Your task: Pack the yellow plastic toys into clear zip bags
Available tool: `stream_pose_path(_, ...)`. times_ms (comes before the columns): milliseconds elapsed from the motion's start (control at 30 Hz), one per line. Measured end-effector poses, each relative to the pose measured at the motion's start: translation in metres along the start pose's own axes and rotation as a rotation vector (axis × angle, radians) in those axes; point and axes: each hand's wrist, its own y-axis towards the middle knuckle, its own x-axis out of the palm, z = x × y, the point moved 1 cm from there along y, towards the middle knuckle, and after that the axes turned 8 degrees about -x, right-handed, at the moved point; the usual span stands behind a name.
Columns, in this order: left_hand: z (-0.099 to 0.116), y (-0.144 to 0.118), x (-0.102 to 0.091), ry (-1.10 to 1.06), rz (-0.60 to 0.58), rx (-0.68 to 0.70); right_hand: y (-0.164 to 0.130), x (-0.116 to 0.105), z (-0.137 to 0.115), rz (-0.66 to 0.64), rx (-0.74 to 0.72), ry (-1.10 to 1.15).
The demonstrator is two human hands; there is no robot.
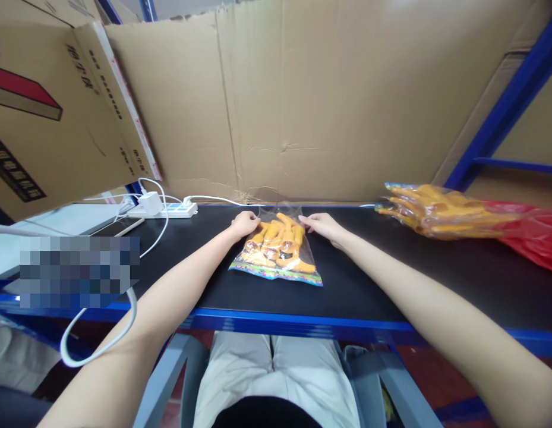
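A clear plastic bag (pixel 276 274) lies flat on the black tabletop in front of me, with a blue-green patterned strip along its near edge. Inside it are several orange pieces (pixel 276 238), curved and tube-like; their exact kind is hard to tell. My left hand (pixel 246 224) pinches the bag's far left side between thumb and fingers. At the far right side, my right hand (pixel 324 227) has its thumb and forefinger closed on the bag's edge. Clear film at the far end shows between the two hands.
To the right lie stacked bags of similar orange pieces (pixel 436 211) beside a red plastic bag (pixel 534 232). A white power strip (pixel 180 210) with cables, a phone (pixel 117 226) and a laptop (pixel 71 217) occupy the left. Cardboard (pixel 324 107) walls the back. A white cable loop hangs near my left forearm.
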Motion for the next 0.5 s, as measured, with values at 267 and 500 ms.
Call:
stream_pose_path(267, 0.011, -0.007, 0.006, -0.449, -0.069, -0.112, 0.005, 0.003, 0.006, 0.069, 0.007, 0.106)
stream_pose_path(500, 0.017, -0.01, 0.001, -0.656, -0.09, -0.215, 0.012, -0.005, 0.009, 0.119, 0.157, 0.558)
